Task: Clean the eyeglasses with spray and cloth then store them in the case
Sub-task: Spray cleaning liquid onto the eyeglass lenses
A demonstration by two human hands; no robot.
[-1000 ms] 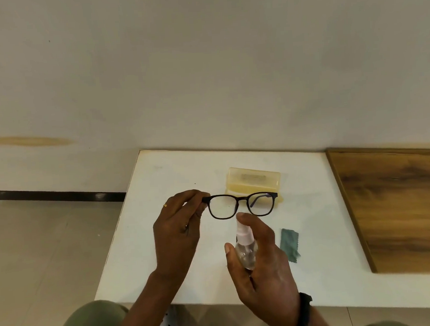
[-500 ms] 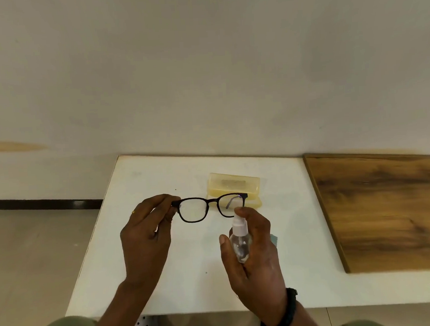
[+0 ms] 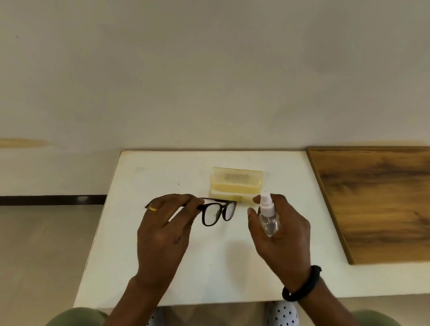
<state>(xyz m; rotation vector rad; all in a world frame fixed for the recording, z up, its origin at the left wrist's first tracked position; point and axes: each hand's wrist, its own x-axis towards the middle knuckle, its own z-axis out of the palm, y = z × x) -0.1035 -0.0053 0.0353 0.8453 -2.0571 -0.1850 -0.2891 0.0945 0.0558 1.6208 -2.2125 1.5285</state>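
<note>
While the left hand (image 3: 160,239) pinches the black-framed eyeglasses (image 3: 218,211) by one temple above the white worktop (image 3: 143,244), the right hand (image 3: 282,237) grips a small clear spray bottle (image 3: 268,216) just beside them, its fingers curled round it

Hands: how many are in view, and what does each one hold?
2. The left hand pinches the eyeglasses at the frame's left end; the right hand grips the spray bottle just to their right. No other hand shows.

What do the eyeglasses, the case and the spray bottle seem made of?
Eyeglasses: dark opaque frame with thick rims, likely plastic. Case: translucent yellowish plastic, probably; its inside shows dimly through. Spray bottle: clear see-through body, probably plastic, opaque white pump top.
</note>
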